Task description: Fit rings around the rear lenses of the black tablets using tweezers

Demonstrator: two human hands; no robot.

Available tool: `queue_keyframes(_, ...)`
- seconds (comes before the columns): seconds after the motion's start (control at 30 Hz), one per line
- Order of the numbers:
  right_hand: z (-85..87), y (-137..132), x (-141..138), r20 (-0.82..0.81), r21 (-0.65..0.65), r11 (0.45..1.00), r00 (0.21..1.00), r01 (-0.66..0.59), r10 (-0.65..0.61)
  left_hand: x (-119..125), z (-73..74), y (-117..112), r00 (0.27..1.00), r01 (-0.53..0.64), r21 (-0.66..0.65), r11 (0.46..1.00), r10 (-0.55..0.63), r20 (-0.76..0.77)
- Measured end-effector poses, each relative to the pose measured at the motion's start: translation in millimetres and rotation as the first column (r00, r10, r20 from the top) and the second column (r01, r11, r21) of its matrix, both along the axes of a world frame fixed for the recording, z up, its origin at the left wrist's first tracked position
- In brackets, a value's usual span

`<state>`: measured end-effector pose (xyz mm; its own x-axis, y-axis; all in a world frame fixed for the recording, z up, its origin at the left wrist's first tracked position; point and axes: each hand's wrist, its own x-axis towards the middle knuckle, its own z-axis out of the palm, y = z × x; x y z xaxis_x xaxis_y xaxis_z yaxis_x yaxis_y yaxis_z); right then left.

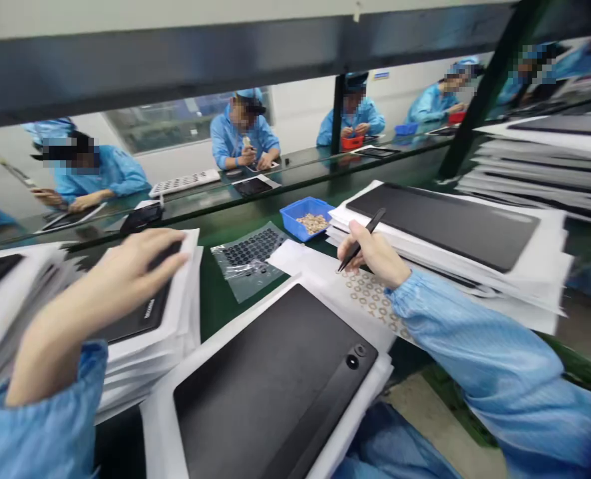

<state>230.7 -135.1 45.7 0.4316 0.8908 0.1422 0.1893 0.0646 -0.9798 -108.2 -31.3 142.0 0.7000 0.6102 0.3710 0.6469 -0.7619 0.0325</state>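
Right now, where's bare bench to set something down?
Green mat shows in a strip between the left stack of tablets and the clear bag of black keys, running back to the blue bin. It's crowded around your right hand and its black stylus, over the ring sheet and front tablet.

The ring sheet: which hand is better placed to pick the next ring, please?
Right, probably: the right hand holds a stylus, its tip at the sheet. The left hand rests farther off, on a tablet.
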Motion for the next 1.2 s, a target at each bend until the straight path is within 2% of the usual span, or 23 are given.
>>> queue_keyframes(0.03, -3.8, -5, 7, 0.023, -0.051, 0.999, 1.000, 0.003, -0.002, 24, -5.6, -13, 0.986, 0.167, -0.039, 0.985, -0.168, -0.017)
queue_keyframes(0.07, -9.1, -9, 13, 0.033, -0.090, 0.996, 0.999, -0.003, 0.006, 50, -13.7, -24, 0.949, 0.304, -0.093, 0.948, -0.310, -0.056)
queue_keyframes(0.13, -22.0, -11, 22, 0.059, -0.101, 0.995, 0.998, -0.001, 0.007, 102, -35.8, -39, 0.825, 0.504, -0.226, 0.833, -0.542, -0.159)
queue_keyframes(0.17, -28.6, -10, 24, 0.083, -0.083, 0.997, 0.997, 0.011, -0.004, 126, -48.8, -41, 0.796, 0.515, -0.279, 0.811, -0.572, -0.196)
queue_keyframes(0.23, -40.5, -3, 27, 0.136, -0.041, 0.998, 0.990, 0.043, -0.037, 166, -75.9, -38, 0.778, 0.525, -0.304, 0.795, -0.594, -0.208)
queue_keyframes(0.33, -52.0, 8, 26, 0.217, 0.019, 0.996, 0.973, 0.084, -0.086, 195, -110.5, -24, 0.795, 0.509, -0.304, 0.805, -0.575, -0.193)
queue_keyframes(0.4, -55.7, 12, 24, 0.269, 0.050, 0.992, 0.955, 0.116, -0.125, 196, -124.8, -16, 0.807, 0.502, -0.300, 0.811, -0.564, -0.175)
queue_keyframes(0.47, -57.6, 12, 22, 0.314, 0.075, 0.986, 0.935, 0.151, -0.168, 192, -131.6, -12, 0.809, 0.504, -0.300, 0.810, -0.564, -0.162)
queue_keyframes(0.7, -60.8, 12, 22, 0.400, 0.108, 0.973, 0.887, 0.204, -0.230, 188, -132.2, -11, 0.811, 0.509, -0.306, 0.805, -0.567, -0.144)
queue_keyframes(0.83, -56.2, 13, 21, 0.411, 0.136, 0.971, 0.880, 0.198, -0.237, 188, -135.6, -11, 0.811, 0.517, -0.300, 0.801, -0.571, -0.128)
queue_keyframes(0.97, -42.5, -11, 3, 0.395, 0.166, 0.973, 0.893, 0.161, -0.215, 191, -138.8, -7, 0.811, 0.535, -0.312, 0.785, -0.581, -0.068)
queue_keyframes(1.03, -36.7, -37, -11, 0.323, 0.165, 0.979, 0.932, 0.115, -0.164, 191, -133.2, -10, 0.815, 0.549, -0.311, 0.776, -0.579, -0.005)
queue_keyframes(1.1, -35.6, -67, -25, 0.107, 0.171, 0.983, 0.991, 0.061, -0.081, 183, -120.9, -22, 0.819, 0.565, -0.289, 0.773, -0.568, 0.084)
queue_keyframes(1.13, -37.4, -81, -31, -0.023, 0.167, 0.985, 0.999, 0.047, -0.044, 173, -113.4, -33, 0.819, 0.572, -0.274, 0.773, -0.559, 0.132)
queue_keyframes(1.2, -45.1, -103, -41, -0.257, 0.161, 0.985, 0.966, 0.062, -0.019, 141, -100.9, -63, 0.806, 0.590, -0.254, 0.766, -0.545, 0.231)
